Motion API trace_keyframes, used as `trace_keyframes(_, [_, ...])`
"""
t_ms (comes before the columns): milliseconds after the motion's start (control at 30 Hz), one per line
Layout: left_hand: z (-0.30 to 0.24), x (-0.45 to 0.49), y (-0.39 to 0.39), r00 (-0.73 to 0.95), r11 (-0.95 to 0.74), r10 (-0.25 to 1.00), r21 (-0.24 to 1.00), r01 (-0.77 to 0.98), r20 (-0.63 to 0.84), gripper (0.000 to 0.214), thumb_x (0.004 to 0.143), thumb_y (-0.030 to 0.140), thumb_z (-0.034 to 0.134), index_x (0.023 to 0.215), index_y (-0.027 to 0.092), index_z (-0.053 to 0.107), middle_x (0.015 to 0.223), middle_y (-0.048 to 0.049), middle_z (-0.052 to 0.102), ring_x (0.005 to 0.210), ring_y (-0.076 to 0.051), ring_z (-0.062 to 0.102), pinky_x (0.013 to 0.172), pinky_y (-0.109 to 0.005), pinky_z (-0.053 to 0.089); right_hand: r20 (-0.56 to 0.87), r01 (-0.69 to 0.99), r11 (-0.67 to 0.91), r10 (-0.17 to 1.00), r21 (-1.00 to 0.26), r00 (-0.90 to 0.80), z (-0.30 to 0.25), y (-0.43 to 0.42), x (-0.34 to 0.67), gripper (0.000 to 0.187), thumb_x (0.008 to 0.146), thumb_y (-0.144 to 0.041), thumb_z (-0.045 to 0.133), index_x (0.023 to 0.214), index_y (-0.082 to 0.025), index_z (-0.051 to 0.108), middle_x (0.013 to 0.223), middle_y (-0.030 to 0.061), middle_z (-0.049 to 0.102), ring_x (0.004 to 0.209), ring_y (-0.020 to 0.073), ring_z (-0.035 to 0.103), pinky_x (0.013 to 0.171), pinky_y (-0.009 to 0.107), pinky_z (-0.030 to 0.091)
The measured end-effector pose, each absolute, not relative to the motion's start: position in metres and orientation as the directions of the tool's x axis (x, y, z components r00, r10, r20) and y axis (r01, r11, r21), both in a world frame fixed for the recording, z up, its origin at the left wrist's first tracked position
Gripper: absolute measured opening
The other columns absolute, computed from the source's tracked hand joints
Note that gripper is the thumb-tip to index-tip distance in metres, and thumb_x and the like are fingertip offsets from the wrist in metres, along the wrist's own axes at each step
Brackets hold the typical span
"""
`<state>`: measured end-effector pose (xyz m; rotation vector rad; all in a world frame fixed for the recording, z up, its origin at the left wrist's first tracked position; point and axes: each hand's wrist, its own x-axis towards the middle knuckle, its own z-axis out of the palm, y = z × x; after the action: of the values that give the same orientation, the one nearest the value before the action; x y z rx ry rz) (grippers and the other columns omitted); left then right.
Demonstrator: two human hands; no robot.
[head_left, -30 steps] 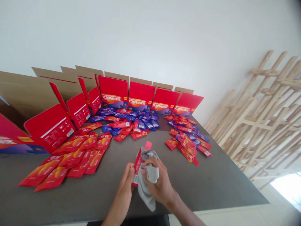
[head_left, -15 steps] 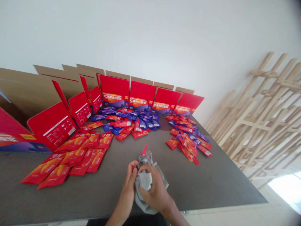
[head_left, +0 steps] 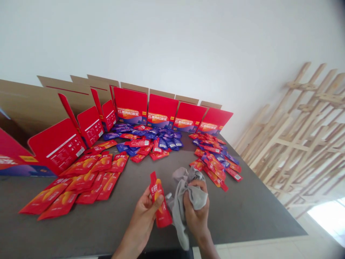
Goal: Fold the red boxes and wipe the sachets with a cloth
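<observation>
Between the thumb and fingers of my left hand (head_left: pixel 144 212) is a red sachet (head_left: pixel 161 205) with an orange fruit print, its narrow spout end pointing up and away. My right hand (head_left: pixel 198 207) is closed around a crumpled grey cloth (head_left: pixel 180 205), which hangs down toward the table's front edge. The cloth's left side is close to the sachet; whether they touch I cannot tell. To the left of my hands lies an overlapping group of red sachets (head_left: pixel 86 180), printed side up.
Mixed red and purple sachets lie in a middle heap (head_left: pixel 151 140) and a right heap (head_left: pixel 215 158) on the dark table (head_left: pixel 242 212). Open red cartons (head_left: pixel 130 104) line the back and left. Wooden frames (head_left: pixel 293 140) lean at the right.
The sachet, mostly covered by the cloth before, now shows fully in my left hand. My right hand has moved right with the cloth, away from my left hand.
</observation>
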<state>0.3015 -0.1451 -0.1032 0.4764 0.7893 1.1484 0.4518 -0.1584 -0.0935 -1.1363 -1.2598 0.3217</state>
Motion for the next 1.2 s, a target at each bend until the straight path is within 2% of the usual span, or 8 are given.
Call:
trace_keyframes(100, [-0.104, 0.300, -0.142, 0.175, 0.354, 0.930, 0.663, -0.660, -0.323, 0.071, 0.063, 0.030, 0.097, 0.127, 0.018, 0.069, 0.092, -0.0047, 0.080, 0.082, -0.020, 0.076, 0.076, -0.026, 0.061, 0.627, 0.429, 0.479, 0.703, -0.766, 0.335, -0.090, -0.169, 0.455, 0.014, 0.089, -0.018, 0.060, 0.098, -0.025, 0.054, 0.082, -0.0002, 0.059, 0.069, 0.0174, 0.059, 0.065, 0.029, 0.049])
trace_keyframes(200, [-0.106, 0.303, -0.141, 0.130, 0.330, 0.933, 0.656, -0.679, -0.334, 0.062, 0.067, 0.036, 0.095, 0.121, 0.017, 0.072, 0.098, -0.0077, 0.081, 0.089, -0.024, 0.078, 0.081, -0.029, 0.063, 0.660, 0.504, 0.525, 0.740, -0.686, 0.128, -0.083, -0.175, 0.459, 0.024, 0.083, -0.014, 0.064, 0.102, -0.027, 0.058, 0.086, 0.0004, 0.064, 0.075, 0.0191, 0.063, 0.072, 0.030, 0.051])
trace_keyframes(300, [-0.107, 0.307, -0.144, 0.147, 0.321, 0.941, 0.662, -0.678, -0.306, 0.055, 0.070, 0.040, 0.093, 0.116, 0.016, 0.075, 0.102, -0.0106, 0.081, 0.095, -0.026, 0.078, 0.083, -0.031, 0.063, 0.550, 0.572, 0.546, 0.814, -0.612, -0.189, -0.074, -0.174, 0.458, 0.035, 0.075, -0.012, 0.068, 0.105, -0.029, 0.061, 0.094, 0.0009, 0.067, 0.082, 0.0203, 0.066, 0.073, 0.028, 0.049])
trace_keyframes(400, [-0.104, 0.311, -0.146, 0.145, 0.295, 0.951, 0.661, -0.690, -0.273, 0.053, 0.069, 0.040, 0.093, 0.112, 0.014, 0.077, 0.103, -0.0122, 0.081, 0.099, -0.029, 0.077, 0.085, -0.032, 0.063, 0.400, 0.645, 0.518, 0.853, -0.562, -0.336, -0.071, -0.170, 0.452, 0.040, 0.073, -0.009, 0.066, 0.107, -0.029, 0.063, 0.102, 0.0024, 0.068, 0.089, 0.0215, 0.067, 0.072, 0.026, 0.047])
trace_keyframes(700, [-0.098, 0.307, -0.144, 0.103, 0.278, 0.954, 0.695, -0.663, -0.283, 0.051, 0.069, 0.044, 0.093, 0.109, 0.015, 0.081, 0.094, -0.0112, 0.082, 0.090, -0.029, 0.077, 0.081, -0.035, 0.062, 0.335, 0.652, 0.478, 0.878, -0.588, -0.342, -0.086, -0.173, 0.450, 0.039, 0.069, -0.010, 0.066, 0.103, -0.029, 0.062, 0.098, 0.0005, 0.068, 0.082, 0.0214, 0.068, 0.066, 0.026, 0.045])
trace_keyframes(1000, [-0.105, 0.320, -0.159, 0.297, 0.364, 0.929, 0.693, -0.622, -0.221, 0.042, 0.082, 0.044, 0.083, 0.117, 0.019, 0.080, 0.112, -0.0138, 0.081, 0.112, -0.032, 0.073, 0.099, -0.042, 0.058, 0.477, 0.624, 0.292, 0.866, -0.725, 0.149, -0.081, -0.166, 0.476, 0.015, 0.091, -0.025, 0.063, 0.105, -0.025, 0.068, 0.093, 0.0039, 0.072, 0.081, 0.0210, 0.069, 0.075, 0.030, 0.052])
trace_keyframes(1100, [-0.104, 0.320, -0.157, 0.230, 0.325, 0.946, 0.654, -0.683, -0.230, 0.047, 0.081, 0.045, 0.084, 0.120, 0.018, 0.079, 0.112, -0.0149, 0.080, 0.112, -0.033, 0.074, 0.100, -0.042, 0.058, 0.370, 0.600, 0.240, 0.924, -0.763, 0.100, -0.081, -0.168, 0.490, 0.018, 0.095, -0.034, 0.065, 0.108, -0.023, 0.072, 0.100, 0.0057, 0.075, 0.087, 0.0218, 0.071, 0.080, 0.031, 0.054])
trace_keyframes(1200, [-0.103, 0.321, -0.159, 0.243, 0.328, 0.945, 0.648, -0.688, -0.220, 0.046, 0.083, 0.045, 0.083, 0.120, 0.018, 0.079, 0.118, -0.0155, 0.079, 0.118, -0.033, 0.071, 0.105, -0.043, 0.056, 0.244, 0.599, 0.218, 0.969, -0.771, -0.039, -0.080, -0.175, 0.497, 0.021, 0.096, -0.038, 0.064, 0.085, -0.021, 0.070, 0.079, 0.0024, 0.069, 0.069, 0.0174, 0.064, 0.064, 0.026, 0.050])
